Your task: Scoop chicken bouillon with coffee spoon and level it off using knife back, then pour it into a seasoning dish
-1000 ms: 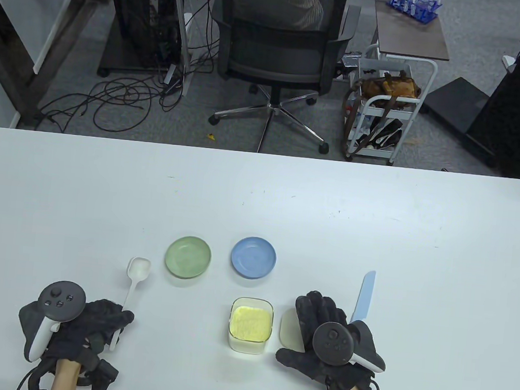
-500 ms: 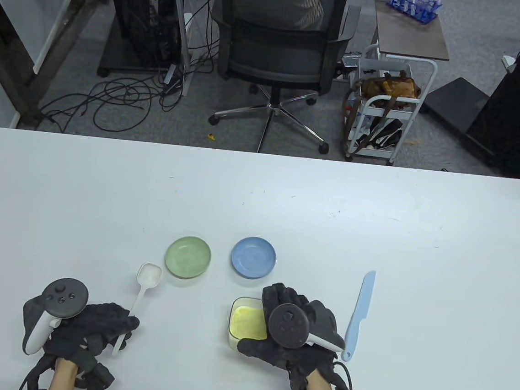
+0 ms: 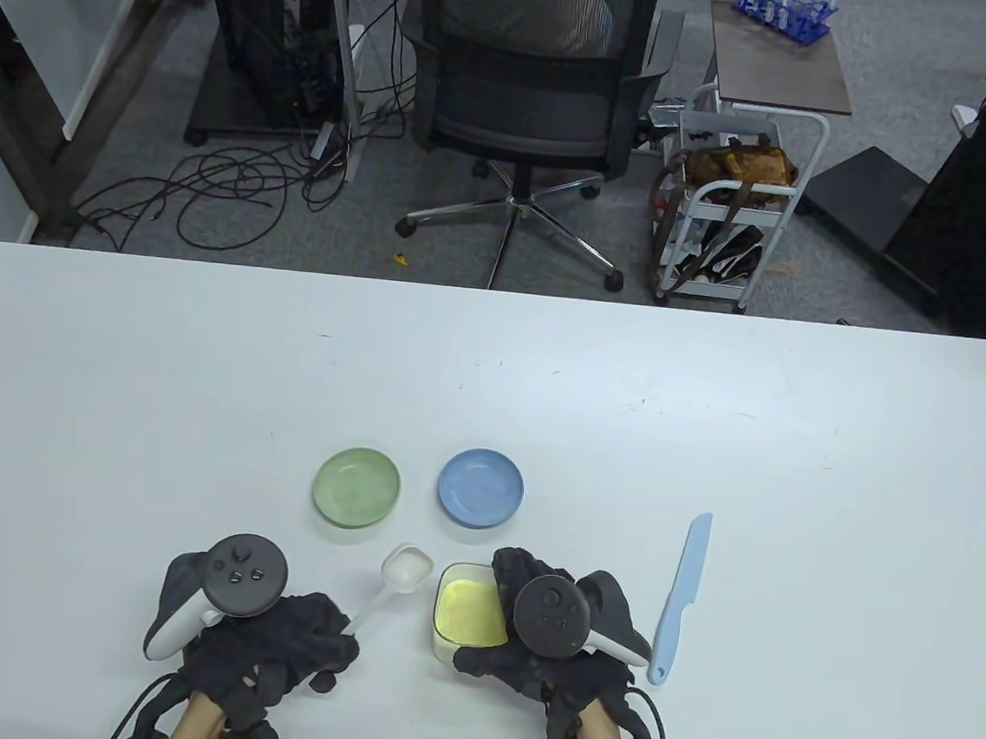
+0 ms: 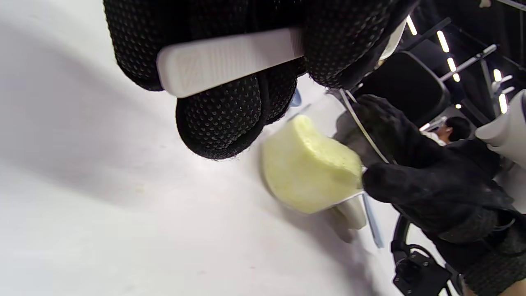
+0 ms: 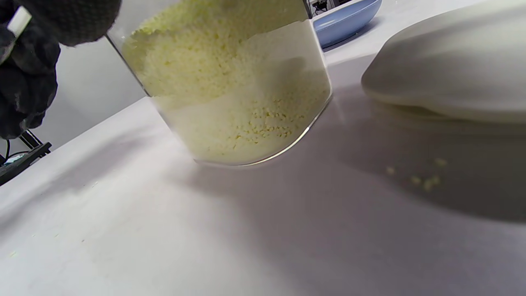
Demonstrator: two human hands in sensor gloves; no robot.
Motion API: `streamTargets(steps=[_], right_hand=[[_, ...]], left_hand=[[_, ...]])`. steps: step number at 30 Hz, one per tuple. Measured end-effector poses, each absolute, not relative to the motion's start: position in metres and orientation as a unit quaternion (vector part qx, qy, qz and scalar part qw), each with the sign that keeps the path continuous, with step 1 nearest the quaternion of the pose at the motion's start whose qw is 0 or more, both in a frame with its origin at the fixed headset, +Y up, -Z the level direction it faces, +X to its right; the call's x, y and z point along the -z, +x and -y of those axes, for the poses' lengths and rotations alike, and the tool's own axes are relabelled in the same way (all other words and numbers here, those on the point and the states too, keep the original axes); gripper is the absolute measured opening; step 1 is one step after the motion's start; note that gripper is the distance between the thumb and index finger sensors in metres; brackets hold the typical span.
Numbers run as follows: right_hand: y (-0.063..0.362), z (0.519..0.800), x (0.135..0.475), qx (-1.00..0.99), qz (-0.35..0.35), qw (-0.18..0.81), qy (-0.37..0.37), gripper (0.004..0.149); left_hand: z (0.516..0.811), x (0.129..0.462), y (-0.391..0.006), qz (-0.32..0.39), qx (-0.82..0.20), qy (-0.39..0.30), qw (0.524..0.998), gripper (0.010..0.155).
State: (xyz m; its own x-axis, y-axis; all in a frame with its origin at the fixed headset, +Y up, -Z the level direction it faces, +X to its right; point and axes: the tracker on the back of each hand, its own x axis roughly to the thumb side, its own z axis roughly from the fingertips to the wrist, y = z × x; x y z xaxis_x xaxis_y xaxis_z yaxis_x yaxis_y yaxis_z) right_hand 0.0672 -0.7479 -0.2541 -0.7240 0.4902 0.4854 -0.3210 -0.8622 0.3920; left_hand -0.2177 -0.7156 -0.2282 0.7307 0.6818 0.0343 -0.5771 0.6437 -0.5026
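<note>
A clear container (image 3: 467, 615) of yellow chicken bouillon stands open at the front middle of the table. My right hand (image 3: 548, 654) grips it from the right, thumb on its near side (image 4: 382, 181). My left hand (image 3: 288, 642) holds the white spoon (image 3: 404, 568) by its handle (image 4: 230, 61), with the empty bowl just left of the container's rim. The light blue knife (image 3: 680, 598) lies untouched to the right of my right hand. A green dish (image 3: 357, 487) and a blue dish (image 3: 480, 488) sit behind the container. The bouillon (image 5: 230, 70) fills much of the container.
The container's off-white lid (image 5: 452, 78) lies on the table right beside the container, hidden under my right hand in the table view. A few yellow grains (image 5: 423, 179) lie in front of it. An office chair (image 3: 529, 85) stands beyond the table's far edge.
My right hand left the lid and knife side and took hold of the container. My left hand carried the spoon rightwards, from near the green dish up to the container's left rim.
</note>
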Motion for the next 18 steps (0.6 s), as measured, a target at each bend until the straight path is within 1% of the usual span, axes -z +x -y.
streamTargets(steps=[2, 4, 8, 13, 16, 18], right_hand=[[0.068, 0.749, 0.254, -0.916, -0.139, 0.227, 0.3, 0.11], [0.069, 0.75, 0.254, -0.915, -0.137, 0.233, 0.3, 0.11], [0.07, 0.751, 0.254, -0.912, -0.133, 0.244, 0.302, 0.11], [0.071, 0.752, 0.255, -0.908, -0.135, 0.254, 0.304, 0.11], [0.071, 0.752, 0.255, -0.909, -0.134, 0.253, 0.304, 0.11], [0.071, 0.751, 0.255, -0.908, -0.134, 0.254, 0.304, 0.11]], left_hand=[[0.712, 0.231, -0.204, 0.113, -0.348, -0.23, 0.902, 0.038], [0.707, 0.234, -0.192, 0.109, -0.323, -0.219, 0.914, 0.038], [0.699, 0.233, -0.179, 0.097, -0.274, -0.162, 0.943, 0.038], [0.688, 0.232, -0.172, 0.083, -0.274, -0.1, 0.953, 0.039], [0.682, 0.232, -0.165, 0.08, -0.257, -0.084, 0.959, 0.039], [0.678, 0.233, -0.159, 0.086, -0.241, -0.091, 0.962, 0.04]])
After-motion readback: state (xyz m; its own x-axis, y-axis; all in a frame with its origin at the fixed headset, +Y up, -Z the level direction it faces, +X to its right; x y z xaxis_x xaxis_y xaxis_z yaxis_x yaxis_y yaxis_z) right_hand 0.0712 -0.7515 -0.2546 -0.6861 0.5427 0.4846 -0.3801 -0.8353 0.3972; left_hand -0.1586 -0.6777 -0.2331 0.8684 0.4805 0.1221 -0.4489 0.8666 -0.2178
